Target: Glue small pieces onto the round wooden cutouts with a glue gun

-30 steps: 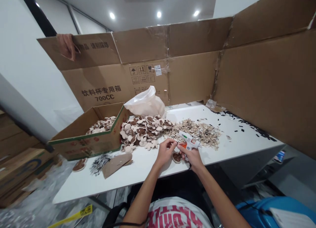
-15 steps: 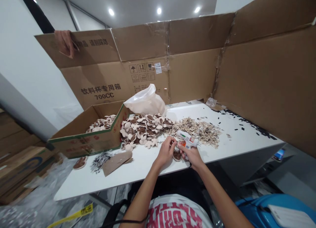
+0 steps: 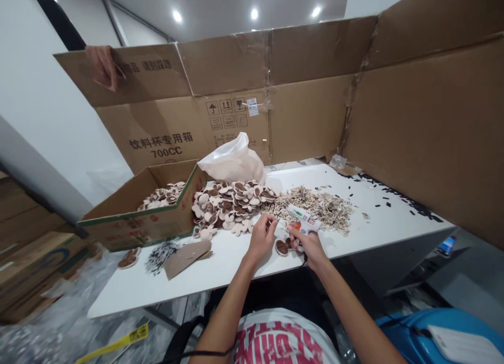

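Observation:
My right hand (image 3: 311, 247) is wrapped around a white hot glue gun (image 3: 305, 219) with orange and green parts, its nozzle pointing right. My left hand (image 3: 262, 237) is just left of it, fingers curled together in a pinch; whatever is in them is too small to make out. On the table between and below my hands lies a brown felt piece with a pale edge (image 3: 282, 247), partly beside my right hand. Beyond my hands are a heap of small beige strips (image 3: 326, 209) and a pile of brown and cream flower-like felt pieces (image 3: 232, 204).
A green-edged cardboard box (image 3: 137, 230) with more felt pieces stands at the left. Nearby lie a grey-brown card (image 3: 187, 258), dark slivers (image 3: 160, 255) and a white plastic bag (image 3: 234, 162). Tall cardboard walls (image 3: 311, 117) enclose the back and right. Another person's hand (image 3: 103, 67) grips the top left.
My hands have drawn apart. The left moved slightly left, and the right, with the glue gun, slightly right, so the brown felt piece shows more fully.

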A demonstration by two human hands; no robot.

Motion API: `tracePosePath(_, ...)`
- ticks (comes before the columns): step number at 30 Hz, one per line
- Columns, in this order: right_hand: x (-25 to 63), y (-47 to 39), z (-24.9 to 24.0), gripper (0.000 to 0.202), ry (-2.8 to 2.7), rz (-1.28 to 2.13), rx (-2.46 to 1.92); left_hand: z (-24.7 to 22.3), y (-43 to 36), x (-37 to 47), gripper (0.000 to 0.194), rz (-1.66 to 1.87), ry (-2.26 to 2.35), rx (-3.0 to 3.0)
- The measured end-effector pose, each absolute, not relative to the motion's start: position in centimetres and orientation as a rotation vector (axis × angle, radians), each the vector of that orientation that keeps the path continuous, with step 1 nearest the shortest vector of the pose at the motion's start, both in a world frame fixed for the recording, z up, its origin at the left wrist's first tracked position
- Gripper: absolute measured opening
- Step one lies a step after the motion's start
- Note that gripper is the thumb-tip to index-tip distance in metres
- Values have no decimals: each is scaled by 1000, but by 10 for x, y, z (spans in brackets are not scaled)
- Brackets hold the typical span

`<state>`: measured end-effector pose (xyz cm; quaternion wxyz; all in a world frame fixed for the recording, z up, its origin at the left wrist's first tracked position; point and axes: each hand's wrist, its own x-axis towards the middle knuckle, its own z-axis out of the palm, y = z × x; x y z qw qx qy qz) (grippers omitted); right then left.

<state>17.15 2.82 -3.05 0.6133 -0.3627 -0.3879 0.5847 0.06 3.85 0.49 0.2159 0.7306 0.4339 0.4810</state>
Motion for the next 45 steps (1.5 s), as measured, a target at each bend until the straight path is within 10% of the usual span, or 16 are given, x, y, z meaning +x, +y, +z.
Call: tracePosePath(45, 171, 29, -31, 51, -907, 1303, -869, 12, 57, 9, 10, 1144, 1115, 2151)
